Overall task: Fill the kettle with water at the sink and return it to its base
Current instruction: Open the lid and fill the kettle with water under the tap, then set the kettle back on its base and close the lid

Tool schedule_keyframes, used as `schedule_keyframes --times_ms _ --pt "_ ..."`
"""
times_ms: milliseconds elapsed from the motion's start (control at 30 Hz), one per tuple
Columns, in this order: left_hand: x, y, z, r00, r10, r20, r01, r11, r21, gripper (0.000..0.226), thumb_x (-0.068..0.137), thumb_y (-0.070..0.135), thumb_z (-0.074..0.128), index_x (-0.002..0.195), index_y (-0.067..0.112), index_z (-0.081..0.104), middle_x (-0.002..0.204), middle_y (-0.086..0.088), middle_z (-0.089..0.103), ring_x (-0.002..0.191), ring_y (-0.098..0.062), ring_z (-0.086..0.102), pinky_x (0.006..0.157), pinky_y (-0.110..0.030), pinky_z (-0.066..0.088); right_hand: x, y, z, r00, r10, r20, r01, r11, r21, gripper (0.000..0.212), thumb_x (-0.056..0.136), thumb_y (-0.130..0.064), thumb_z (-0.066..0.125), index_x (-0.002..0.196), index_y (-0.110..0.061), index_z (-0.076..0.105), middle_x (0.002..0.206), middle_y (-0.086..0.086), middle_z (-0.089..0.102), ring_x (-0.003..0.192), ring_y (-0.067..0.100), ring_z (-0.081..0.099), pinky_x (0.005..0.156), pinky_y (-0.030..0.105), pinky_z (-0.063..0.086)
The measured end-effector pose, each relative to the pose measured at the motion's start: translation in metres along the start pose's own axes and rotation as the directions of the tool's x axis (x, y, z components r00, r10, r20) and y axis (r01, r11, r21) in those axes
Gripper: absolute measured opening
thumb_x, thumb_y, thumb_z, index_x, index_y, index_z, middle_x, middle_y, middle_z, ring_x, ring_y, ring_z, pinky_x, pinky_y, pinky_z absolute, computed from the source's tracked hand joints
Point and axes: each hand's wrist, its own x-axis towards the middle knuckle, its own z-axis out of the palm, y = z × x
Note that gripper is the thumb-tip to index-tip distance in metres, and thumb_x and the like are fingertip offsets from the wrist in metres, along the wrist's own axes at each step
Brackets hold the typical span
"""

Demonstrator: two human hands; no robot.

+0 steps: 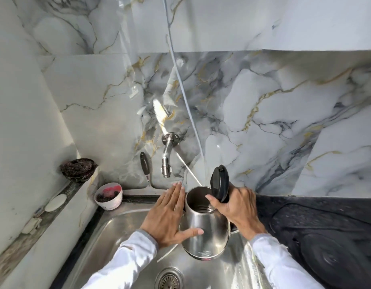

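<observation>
Over sink (122, 224): kettle (205, 228), lid up; R hand (236, 207) gripping, L hand (170, 213) flat.

Over the steel sink (122, 230), the right hand (238, 207) grips the handle of a steel kettle (205, 228) whose black lid (219, 183) stands open. The left hand (168, 215) lies flat against the kettle's side, fingers spread. The wall tap (167, 161) sits just above and left of the kettle's mouth.

Steel kettle (205, 230) over sink (122, 230), black lid (219, 183) open, upright
</observation>
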Motion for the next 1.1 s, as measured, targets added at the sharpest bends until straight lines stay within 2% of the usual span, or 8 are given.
schedule_keyframes --times_ms 200,300,467,600,667,767,933,1100 --pt "0.036 0.076 -0.012 0.997 0.081 0.009 -0.081 0.996 -0.031 0.123 0.079 0.092 0.024 0.157 0.001 -0.005 0.168 -0.019 -0.01 0.155 -0.028 -0.013 0.126 -0.04 -0.008 -0.018 0.063 -0.065 0.996 0.067 -0.055 -0.07 0.996 -0.052 0.082 0.075 -0.089 0.039 0.061 -0.012 0.065 0.045 0.012 0.06 0.043 0.037 0.063 0.045 0.034 0.049" --pt "0.053 0.123 -0.016 0.993 0.12 -0.006 -0.12 0.992 -0.027 0.122 0.078 0.091 0.02 0.157 0.001 -0.005 0.168 -0.019 -0.009 0.155 -0.029 -0.011 0.128 -0.041 -0.005 -0.027 0.101 -0.099 0.993 0.094 -0.075 -0.1 0.991 -0.089 0.071 0.07 -0.08 0.049 0.06 -0.012 0.065 0.045 0.013 0.06 0.044 0.039 0.063 0.044 0.034 0.049" --pt "0.078 0.201 -0.014 0.988 0.148 -0.038 -0.149 0.989 -0.016 0.124 0.075 0.091 0.016 0.156 -0.001 -0.003 0.168 -0.021 -0.004 0.156 -0.032 -0.007 0.127 -0.044 -0.005 -0.043 0.165 -0.143 0.99 0.116 -0.08 -0.126 0.983 -0.134 0.068 0.067 -0.077 0.052 0.059 -0.011 0.064 0.044 0.012 0.06 0.043 0.039 0.062 0.046 0.036 0.049" --pt "0.095 0.256 -0.008 0.984 0.157 -0.079 -0.157 0.988 0.012 0.121 0.078 0.089 0.023 0.155 -0.004 0.013 0.165 -0.024 0.012 0.155 -0.035 0.008 0.125 -0.049 0.004 -0.054 0.217 -0.166 0.987 0.142 -0.069 -0.151 0.977 -0.148 0.068 0.065 -0.077 0.052 0.06 -0.01 0.065 0.045 0.012 0.06 0.045 0.041 0.063 0.049 0.04 0.051" --pt "0.102 0.278 -0.003 0.983 0.16 -0.093 -0.158 0.987 0.032 0.121 0.078 0.088 0.024 0.154 -0.006 0.02 0.164 -0.026 0.018 0.154 -0.036 0.014 0.125 -0.05 0.011 -0.06 0.239 -0.171 0.986 0.155 -0.056 -0.162 0.977 -0.141 0.067 0.065 -0.077 0.053 0.059 -0.011 0.063 0.045 0.012 0.06 0.046 0.04 0.064 0.05 0.04 0.052" --pt "0.114 0.307 0.01 0.989 0.144 -0.032 -0.145 0.989 -0.028 0.124 0.076 0.089 0.021 0.156 -0.004 0.006 0.167 -0.024 0.003 0.156 -0.035 -0.001 0.129 -0.048 0.004 -0.071 0.27 -0.176 0.987 0.16 -0.019 -0.161 0.979 -0.122 0.065 0.064 -0.076 0.054 0.059 -0.012 0.063 0.045 0.011 0.061 0.045 0.039 0.064 0.05 0.04 0.053" --pt "0.124 0.338 0.032 0.995 0.092 0.034 -0.093 0.996 0.015 0.123 0.078 0.091 0.021 0.156 -0.003 -0.001 0.168 -0.023 -0.005 0.156 -0.031 -0.008 0.129 -0.045 0.005 -0.084 0.307 -0.171 0.986 0.163 0.039 -0.157 0.981 -0.109 0.064 0.065 -0.078 0.053 0.068 -0.016 0.068 0.047 0.011 0.063 0.048 0.039 0.066 0.055 0.044 0.055" --pt "0.13 0.36 0.04 0.998 0.054 0.017 -0.054 0.999 -0.004 0.122 0.078 0.089 0.024 0.156 -0.003 0.004 0.168 -0.022 0.002 0.156 -0.03 -0.003 0.13 -0.044 0.004 -0.089 0.332 -0.167 0.989 0.14 0.048 -0.137 0.989 -0.058 0.06 0.065 -0.075 0.055 0.071 -0.016 0.068 0.049 0.01 0.065 0.046 0.038 0.066 0.053 0.042 0.055"
